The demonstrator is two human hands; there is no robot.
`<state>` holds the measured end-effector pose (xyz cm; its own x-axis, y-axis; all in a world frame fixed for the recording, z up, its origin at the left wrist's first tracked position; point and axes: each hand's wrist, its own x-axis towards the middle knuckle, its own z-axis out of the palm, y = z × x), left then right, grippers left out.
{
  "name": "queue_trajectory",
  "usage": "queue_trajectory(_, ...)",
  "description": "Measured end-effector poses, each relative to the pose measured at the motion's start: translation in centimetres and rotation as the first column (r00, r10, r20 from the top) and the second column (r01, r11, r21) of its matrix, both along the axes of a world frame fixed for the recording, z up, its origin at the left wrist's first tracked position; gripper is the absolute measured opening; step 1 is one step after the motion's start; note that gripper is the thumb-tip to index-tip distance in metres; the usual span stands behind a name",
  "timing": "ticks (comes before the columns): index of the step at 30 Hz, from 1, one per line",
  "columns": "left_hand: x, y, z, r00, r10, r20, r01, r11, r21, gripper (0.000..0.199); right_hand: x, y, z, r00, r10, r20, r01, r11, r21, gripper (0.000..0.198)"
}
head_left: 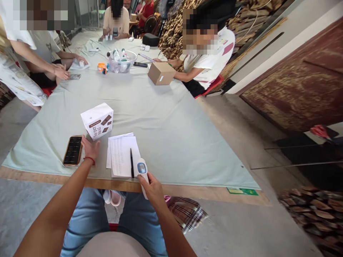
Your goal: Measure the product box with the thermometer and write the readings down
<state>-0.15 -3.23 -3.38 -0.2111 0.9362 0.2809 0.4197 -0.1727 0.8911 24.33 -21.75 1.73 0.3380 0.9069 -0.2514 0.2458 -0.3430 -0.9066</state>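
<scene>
My right hand [153, 189] grips a white handheld infrared thermometer [143, 168] by its handle, at the table's front edge. Its small blue-lit screen faces up. My left hand [90, 149], a red string at the wrist, has its fingers apart just below a white box [98, 121] with brown printing. Whether the fingertips touch the box I cannot tell. Left of that hand lies a smartphone [73, 150] in an orange-brown case. Between my hands are sheets of white paper [122, 155] with faint writing, and a black pen [132, 162] rests on them.
A pale green cloth [171, 117] covers the table. Farther back are a cardboard box [161, 74], a clear plastic basin [125, 66] with bottles, and orange tape [101, 66]. Several people sit or stand around the table. Stacked firewood [313, 214] lies at the right.
</scene>
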Motion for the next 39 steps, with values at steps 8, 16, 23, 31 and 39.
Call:
queue_trajectory(8,1.3,-8.2,0.4,0.659,-0.49,-0.571,0.509,0.849,-0.142,0.058,-0.3,0.8,-0.9,1.0,-0.023,0.016,0.023,1.0,-0.001,0.052)
queue_trajectory(16,1.8,-8.1,0.6,0.537,-0.5,-0.679,0.528,0.828,-0.192,0.072,0.9,1.8,-0.5,0.991,0.005,0.135,-0.003,1.0,-0.014,0.054)
queue_trajectory(23,1.9,-8.3,0.4,0.544,-0.496,-0.676,0.523,0.831,-0.189,0.075,3.4,4.9,-2.1,0.814,0.095,0.574,-0.013,0.989,-0.145,0.04)
queue_trajectory(31,2.1,-8.4,0.3,0.565,-0.495,-0.661,0.515,0.836,-0.186,0.073,3.4,6.4,-3.5,0.625,-0.029,0.78,0.02,1.0,0.021,0.043)
queue_trajectory(39,2.1,-8.5,0.1,0.566,-0.502,-0.654,0.525,0.831,-0.183,0.075,-1.0,6.8,-4.6,0.778,0.127,0.615,-0.197,0.979,0.047,0.036)
